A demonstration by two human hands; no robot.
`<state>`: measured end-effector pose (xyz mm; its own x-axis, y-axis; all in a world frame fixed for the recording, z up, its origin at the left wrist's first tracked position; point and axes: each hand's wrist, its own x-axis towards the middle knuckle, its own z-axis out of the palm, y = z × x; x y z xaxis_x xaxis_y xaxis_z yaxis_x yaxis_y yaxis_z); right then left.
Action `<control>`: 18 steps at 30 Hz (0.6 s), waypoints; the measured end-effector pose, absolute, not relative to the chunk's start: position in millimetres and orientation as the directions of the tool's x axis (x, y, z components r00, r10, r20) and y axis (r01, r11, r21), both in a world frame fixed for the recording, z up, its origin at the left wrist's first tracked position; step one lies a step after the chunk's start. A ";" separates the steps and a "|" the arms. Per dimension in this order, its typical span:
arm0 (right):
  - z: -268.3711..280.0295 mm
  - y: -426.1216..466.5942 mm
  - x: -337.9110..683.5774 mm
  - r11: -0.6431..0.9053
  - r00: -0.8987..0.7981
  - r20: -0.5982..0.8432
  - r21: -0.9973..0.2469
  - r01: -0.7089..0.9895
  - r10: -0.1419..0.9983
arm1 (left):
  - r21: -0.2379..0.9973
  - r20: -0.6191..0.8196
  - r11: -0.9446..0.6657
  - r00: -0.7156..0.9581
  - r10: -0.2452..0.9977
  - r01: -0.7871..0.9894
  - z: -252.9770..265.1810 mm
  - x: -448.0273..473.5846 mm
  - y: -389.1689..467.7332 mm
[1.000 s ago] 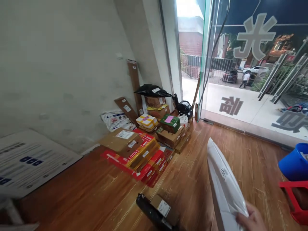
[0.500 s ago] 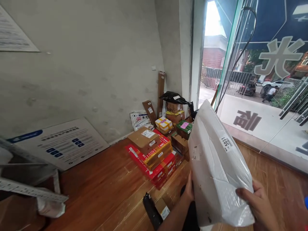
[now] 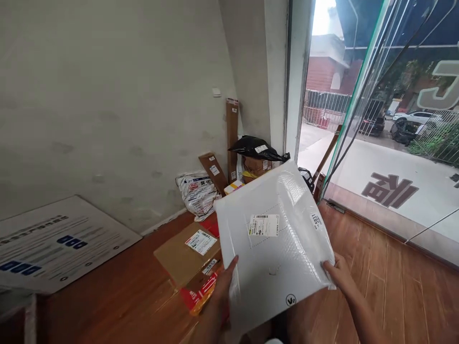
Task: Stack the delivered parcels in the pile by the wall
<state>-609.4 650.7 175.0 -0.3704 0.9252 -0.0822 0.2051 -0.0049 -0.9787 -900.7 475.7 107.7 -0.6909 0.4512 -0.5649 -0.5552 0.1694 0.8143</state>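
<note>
Both hands pinch a white bubble mailer (image 3: 276,243) above the wooden floor (image 3: 376,286): left hand (image 3: 224,282) at its left edge, right hand (image 3: 339,273) at its right corner. Slick plastic could slip onto the cardboard box (image 3: 186,253) below.

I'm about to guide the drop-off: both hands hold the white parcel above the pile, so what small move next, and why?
Probably lower the white parcel a little toward the brown box on the pile. Left hand and right hand have a grip on its lower corners, label facing up, and that box top beneath looks flat and bare.
</note>
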 end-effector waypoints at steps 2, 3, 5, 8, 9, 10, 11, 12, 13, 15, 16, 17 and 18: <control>157.4 669.5 -623.2 -0.053 -0.347 -0.141 -0.966 0.253 0.927 | 0.816 -0.572 0.182 -0.723 0.387 -0.549 114.6 -925.9 496.7; 148.6 677.5 -628.5 -0.092 -0.328 -0.180 -0.959 0.268 0.927 | 0.816 -0.574 0.177 -0.734 0.364 -0.550 116.5 -935.1 505.6; 132.0 692.5 -638.5 -0.182 -0.295 -0.268 -0.940 0.287 0.917 | 0.819 -0.570 0.157 -0.754 0.326 -0.552 116.9 -947.9 518.6; 113.5 714.6 -659.2 -0.231 -0.326 -0.328 -0.924 0.304 0.887 | 0.830 -0.554 0.098 -0.789 0.266 -0.549 112.6 -957.2 524.6; 110.0 721.6 -669.0 -0.224 -0.351 -0.330 -0.925 0.308 0.876 | 0.837 -0.542 0.073 -0.804 0.245 -0.543 111.5 -958.7 522.3; 107.7 728.1 -680.8 -0.212 -0.384 -0.327 -0.926 0.312 0.863 | 0.845 -0.530 0.048 -0.819 0.220 -0.533 111.2 -959.9 517.9; 106.3 733.8 -694.5 -0.200 -0.425 -0.325 -0.929 0.312 0.845 | 0.851 -0.520 0.026 -0.834 0.188 -0.525 112.0 -961.1 511.3; 105.3 738.1 -710.2 -0.192 -0.469 -0.326 -0.931 0.310 0.821 | 0.854 -0.515 0.009 -0.844 0.149 -0.519 114.3 -962.6 502.6; 104.3 740.7 -727.6 -0.187 -0.516 -0.328 -0.934 0.305 0.792 | 0.855 -0.516 -0.003 -0.850 0.105 -0.519 118.0 -964.7 492.1; 100.9 739.0 -766.0 -0.186 -0.604 -0.335 -0.936 0.297 0.723 | 0.850 -0.527 -0.014 -0.850 0.006 -0.527 129.0 -971.1 466.8; 98.3 734.3 -785.9 -0.188 -0.640 -0.338 -0.938 0.293 0.690 | 0.848 -0.531 -0.016 -0.846 -0.046 -0.531 135.7 -975.6 452.7; 95.2 727.0 -805.4 -0.190 -0.674 -0.339 -0.939 0.286 0.656 | 0.849 -0.528 -0.020 -0.844 -0.095 -0.529 142.7 -980.9 437.9; 91.7 717.4 -824.1 -0.196 -0.707 -0.339 -0.940 0.279 0.621 | 0.852 -0.520 -0.024 -0.842 -0.143 -0.523 149.4 -987.0 422.8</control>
<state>-824.1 717.4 91.7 -0.7068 0.6210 -0.3387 0.2788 -0.1955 -0.9402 -987.0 422.8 149.4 -0.8419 -0.1429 -0.5204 -0.5227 -0.0238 0.8522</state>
